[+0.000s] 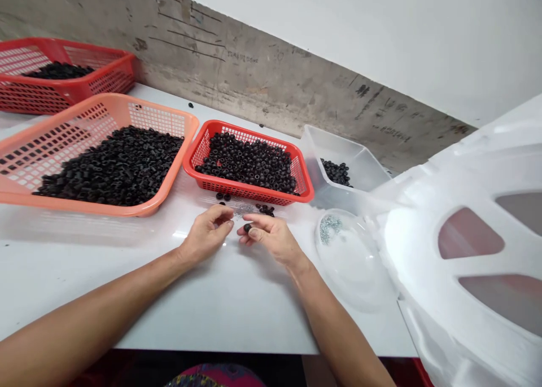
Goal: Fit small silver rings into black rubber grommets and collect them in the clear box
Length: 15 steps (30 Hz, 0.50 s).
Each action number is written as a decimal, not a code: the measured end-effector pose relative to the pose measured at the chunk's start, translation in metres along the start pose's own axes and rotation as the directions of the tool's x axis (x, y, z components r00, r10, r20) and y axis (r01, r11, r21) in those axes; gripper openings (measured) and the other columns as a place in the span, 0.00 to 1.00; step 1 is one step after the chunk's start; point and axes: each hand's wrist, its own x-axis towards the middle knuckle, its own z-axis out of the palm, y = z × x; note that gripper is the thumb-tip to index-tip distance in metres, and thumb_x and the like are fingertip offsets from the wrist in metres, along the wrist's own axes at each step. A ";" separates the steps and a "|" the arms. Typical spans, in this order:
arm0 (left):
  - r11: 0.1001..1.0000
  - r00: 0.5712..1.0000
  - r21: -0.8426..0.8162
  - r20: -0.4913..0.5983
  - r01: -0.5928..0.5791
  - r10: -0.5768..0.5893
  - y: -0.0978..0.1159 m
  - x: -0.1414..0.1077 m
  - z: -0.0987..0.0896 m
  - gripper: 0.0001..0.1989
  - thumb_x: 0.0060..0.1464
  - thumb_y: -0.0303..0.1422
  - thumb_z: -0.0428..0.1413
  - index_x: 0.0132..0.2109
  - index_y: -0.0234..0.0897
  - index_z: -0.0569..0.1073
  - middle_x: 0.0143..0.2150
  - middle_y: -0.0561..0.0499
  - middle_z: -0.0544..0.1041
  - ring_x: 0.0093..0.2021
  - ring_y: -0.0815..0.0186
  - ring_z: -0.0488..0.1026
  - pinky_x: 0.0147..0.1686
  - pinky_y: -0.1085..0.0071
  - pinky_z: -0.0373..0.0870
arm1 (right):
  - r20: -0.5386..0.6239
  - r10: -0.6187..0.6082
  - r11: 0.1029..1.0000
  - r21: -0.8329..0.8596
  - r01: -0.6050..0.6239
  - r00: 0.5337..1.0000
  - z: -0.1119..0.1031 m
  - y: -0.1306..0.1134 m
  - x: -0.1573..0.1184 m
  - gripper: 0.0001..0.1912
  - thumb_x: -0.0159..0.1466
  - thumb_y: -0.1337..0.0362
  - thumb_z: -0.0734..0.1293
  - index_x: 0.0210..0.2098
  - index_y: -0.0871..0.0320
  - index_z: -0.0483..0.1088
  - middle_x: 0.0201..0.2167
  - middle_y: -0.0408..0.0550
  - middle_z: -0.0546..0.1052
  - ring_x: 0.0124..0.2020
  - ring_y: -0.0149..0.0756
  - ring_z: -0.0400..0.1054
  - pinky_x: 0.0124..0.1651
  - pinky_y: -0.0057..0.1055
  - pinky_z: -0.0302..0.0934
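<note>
Between the fingers of my right hand [273,239] is a small round black part [248,228]. My left hand [208,233] is just to the left, its thumb and forefinger curled toward each other; whatever they may hold is too small to make out. Beyond the fingertips, a little pile of tiny shiny clear or metal pieces [241,211] lies on the white table [203,313]. Several loose black parts [265,210] rest beside it, close to the red basket [308,190], which holds many black ring-shaped parts [254,162].
An orange basket [146,207] of black parts stands left, with another red basket [122,74] behind it. Right are a clear bin [342,198] with black parts and a round clear dish [351,274] with tiny shiny pieces. A large white plastic frame [417,251] fills the right side.
</note>
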 end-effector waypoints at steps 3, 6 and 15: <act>0.986 0.995 0.163 -0.091 -0.036 0.051 -0.005 0.008 -0.007 0.08 0.49 0.30 0.51 0.38 0.36 0.71 0.35 0.51 0.73 0.33 0.67 0.69 0.35 0.69 0.68 | -0.226 -0.257 0.953 -0.222 0.207 0.940 -0.014 -0.027 -0.007 0.16 0.57 0.58 0.69 0.42 0.59 0.73 0.33 0.49 0.78 0.31 0.34 0.73 0.36 0.34 0.69; 0.952 0.988 0.304 -0.133 -0.029 0.073 -0.013 0.017 -0.014 0.11 0.49 0.28 0.50 0.40 0.35 0.72 0.38 0.49 0.72 0.35 0.66 0.69 0.37 0.69 0.68 | -0.457 -0.564 0.791 -0.537 0.293 0.688 -0.063 -0.067 -0.007 0.17 0.59 0.59 0.66 0.46 0.59 0.71 0.37 0.49 0.77 0.36 0.36 0.73 0.42 0.39 0.69; 0.838 0.996 0.542 -0.032 -0.055 0.086 -0.028 0.027 -0.017 0.17 0.48 0.27 0.51 0.46 0.32 0.74 0.42 0.43 0.70 0.39 0.59 0.70 0.44 0.61 0.69 | -0.540 -0.699 0.522 -0.833 -0.183 0.468 -0.138 -0.105 -0.006 0.30 0.56 0.58 0.67 0.56 0.64 0.64 0.49 0.61 0.73 0.45 0.47 0.71 0.49 0.46 0.64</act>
